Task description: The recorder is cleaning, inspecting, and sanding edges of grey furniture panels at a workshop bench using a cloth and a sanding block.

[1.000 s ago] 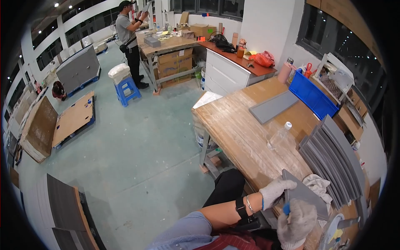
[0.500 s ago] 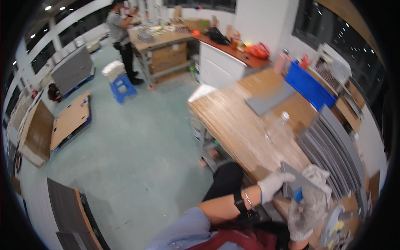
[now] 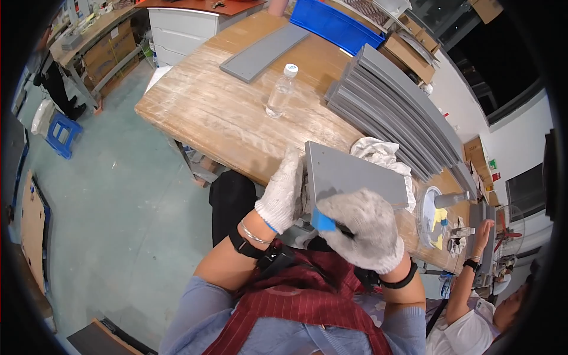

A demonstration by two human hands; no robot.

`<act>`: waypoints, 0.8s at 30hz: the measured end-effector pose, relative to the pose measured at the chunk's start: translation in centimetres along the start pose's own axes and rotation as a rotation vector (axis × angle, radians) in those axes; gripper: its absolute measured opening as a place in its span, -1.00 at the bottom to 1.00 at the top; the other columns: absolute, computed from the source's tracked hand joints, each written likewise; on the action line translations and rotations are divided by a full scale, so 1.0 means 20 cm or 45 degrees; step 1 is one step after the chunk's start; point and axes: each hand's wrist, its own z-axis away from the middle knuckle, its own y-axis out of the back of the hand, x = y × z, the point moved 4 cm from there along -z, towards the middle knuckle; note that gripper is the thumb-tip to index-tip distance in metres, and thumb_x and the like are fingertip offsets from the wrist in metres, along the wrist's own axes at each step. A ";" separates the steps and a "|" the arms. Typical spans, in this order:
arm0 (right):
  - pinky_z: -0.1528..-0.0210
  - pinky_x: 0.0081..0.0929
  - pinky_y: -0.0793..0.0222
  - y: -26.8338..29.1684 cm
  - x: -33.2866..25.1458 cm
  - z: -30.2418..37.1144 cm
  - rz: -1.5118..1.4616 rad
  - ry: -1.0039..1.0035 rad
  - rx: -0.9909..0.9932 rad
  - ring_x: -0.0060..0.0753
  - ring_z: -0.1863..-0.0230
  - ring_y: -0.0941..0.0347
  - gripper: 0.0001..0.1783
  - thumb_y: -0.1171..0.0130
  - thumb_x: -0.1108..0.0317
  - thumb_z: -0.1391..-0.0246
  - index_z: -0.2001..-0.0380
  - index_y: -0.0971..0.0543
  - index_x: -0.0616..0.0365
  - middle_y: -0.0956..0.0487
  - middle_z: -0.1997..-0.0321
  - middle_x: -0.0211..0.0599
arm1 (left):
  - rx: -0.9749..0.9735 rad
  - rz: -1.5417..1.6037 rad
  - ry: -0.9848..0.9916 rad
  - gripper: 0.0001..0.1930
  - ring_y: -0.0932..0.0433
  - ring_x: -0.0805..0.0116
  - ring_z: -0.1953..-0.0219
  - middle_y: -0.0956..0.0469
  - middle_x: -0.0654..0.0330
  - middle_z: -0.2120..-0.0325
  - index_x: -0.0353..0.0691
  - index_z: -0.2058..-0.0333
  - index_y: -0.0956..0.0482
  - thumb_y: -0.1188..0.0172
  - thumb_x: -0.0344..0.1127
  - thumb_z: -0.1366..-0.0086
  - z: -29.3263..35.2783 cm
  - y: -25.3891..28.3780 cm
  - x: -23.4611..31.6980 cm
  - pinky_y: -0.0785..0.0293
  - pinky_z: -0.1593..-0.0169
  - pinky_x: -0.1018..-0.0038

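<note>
Vs. the frame 0.5 s earlier: view has tipped down and in toward the bench; the far worker and floor have slid to the upper-left rim, and both gloved hands now sit near centre rather than at the lower right.

L to R: left hand (image 3: 283, 192), white knit glove, fingers wrapped on the left edge of the grey panel (image 3: 361, 174), gripping it. Panel is flat, rectangular, matte grey, w/ a paler smear near its lower left corner; it lies at the near edge of the wooden workbench (image 3: 219, 112), against the person's body. Right hand (image 3: 362, 228), grey-soiled glove, fingers clenched on a small blue tool (image 3: 323, 221) pressed to the panel's near edge. Beyond: clear plastic bottle (image 3: 280, 92), white rag (image 3: 381, 155), stack of grey panels (image 3: 393, 109). Far R: a co-worker's hand (image 3: 484, 232).
</note>
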 end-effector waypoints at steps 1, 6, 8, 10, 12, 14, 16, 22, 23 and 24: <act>0.15 -0.25 -0.50 -0.01 0.03 -0.02 0.039 0.025 0.045 -0.14 0.23 -0.60 -0.62 -0.41 0.40 0.19 0.18 -0.67 0.07 -0.67 0.25 -0.27 | -0.004 0.006 0.014 -0.21 -0.38 0.06 -0.27 -0.37 -0.05 -0.24 -0.31 -0.37 -0.18 0.33 0.30 -0.51 0.01 -0.01 -0.01 -0.33 -0.34 0.14; 0.17 -0.20 -0.50 -0.06 0.28 -0.28 0.190 -0.041 0.035 -0.07 0.25 -0.58 -0.65 -0.36 0.36 0.13 0.17 -0.67 0.06 -0.65 0.32 -0.21 | -0.005 -0.028 -0.009 -0.05 -0.34 0.09 -0.31 -0.29 -0.03 -0.31 -0.30 -0.40 -0.10 0.34 0.48 -0.40 0.00 0.04 -0.01 -0.33 -0.34 0.16; 0.19 -0.18 -0.49 -0.08 0.36 -0.37 0.181 -0.042 0.188 -0.04 0.26 -0.57 -0.69 -0.30 0.30 0.06 0.18 -0.66 0.06 -0.63 0.33 -0.16 | -0.044 0.004 0.000 0.02 -0.28 0.07 -0.36 -0.24 0.01 -0.35 -0.28 -0.44 -0.01 0.30 0.53 -0.36 -0.02 0.06 0.00 -0.24 -0.39 0.14; 0.18 -0.21 -0.50 -0.10 0.36 -0.41 0.192 0.004 0.129 -0.07 0.26 -0.57 -0.67 -0.32 0.33 0.09 0.17 -0.65 0.08 -0.64 0.31 -0.18 | -0.051 0.014 -0.015 0.01 -0.28 0.07 -0.36 -0.24 0.01 -0.36 -0.28 -0.44 -0.03 0.29 0.52 -0.36 -0.03 0.08 0.03 -0.25 -0.38 0.15; 0.17 -0.25 -0.52 -0.10 0.31 -0.40 0.229 0.064 -0.061 -0.10 0.24 -0.58 -0.68 -0.32 0.37 0.08 0.17 -0.65 0.10 -0.65 0.29 -0.21 | -0.012 -0.022 -0.076 -0.06 -0.33 0.07 -0.32 -0.30 0.03 -0.32 -0.25 -0.40 -0.13 0.23 0.49 -0.38 -0.05 0.08 0.05 -0.29 -0.36 0.18; 0.19 -0.23 -0.51 -0.13 0.31 -0.21 -0.083 0.325 0.184 -0.15 0.23 -0.59 -0.73 -0.34 0.28 0.00 0.18 -0.66 0.02 -0.65 0.27 -0.25 | 0.016 -0.032 -0.036 -0.09 -0.36 0.09 -0.29 -0.35 0.04 -0.28 -0.24 -0.37 -0.18 0.21 0.47 -0.39 -0.07 0.09 0.05 -0.33 -0.33 0.18; 0.16 -0.22 -0.52 -0.10 0.22 -0.13 -0.046 0.117 -0.253 -0.15 0.21 -0.58 -0.70 -0.35 0.25 -0.01 0.14 -0.65 -0.02 -0.65 0.22 -0.31 | 0.188 -0.235 -0.135 -0.14 -0.42 0.10 -0.23 -0.42 0.06 -0.21 -0.23 -0.33 -0.26 0.17 0.44 -0.40 -0.11 0.25 0.02 -0.39 -0.28 0.17; 0.00 -0.21 -0.49 0.07 0.61 0.32 -0.497 -0.607 0.037 -0.03 0.05 -0.54 -0.67 -0.22 0.27 -0.01 0.13 -0.67 0.06 -0.64 0.18 -0.17 | 0.294 -0.227 -0.083 -0.21 -0.44 0.06 -0.20 -0.44 0.06 -0.20 -0.25 -0.29 -0.32 0.15 0.37 -0.44 -0.22 0.34 0.07 -0.40 -0.24 0.14; 0.00 -0.22 -0.49 0.09 0.73 0.44 -0.442 -0.733 0.187 -0.04 0.05 -0.55 -0.70 -0.22 0.26 -0.02 0.16 -0.68 0.07 -0.64 0.20 -0.16 | 0.312 -0.152 -0.029 -0.22 -0.44 0.06 -0.20 -0.44 0.06 -0.19 -0.27 -0.28 -0.33 0.15 0.36 -0.45 -0.23 0.31 0.06 -0.40 -0.24 0.15; -0.01 -0.22 -0.49 0.13 0.83 0.53 -0.295 -0.890 0.211 -0.06 0.06 -0.56 -0.70 -0.22 0.25 -0.02 0.16 -0.68 0.07 -0.65 0.21 -0.15 | 0.298 -0.269 -0.054 -0.26 -0.45 0.07 -0.19 -0.44 0.05 -0.18 -0.28 -0.27 -0.33 0.11 0.29 -0.46 -0.23 0.31 0.05 -0.41 -0.23 0.15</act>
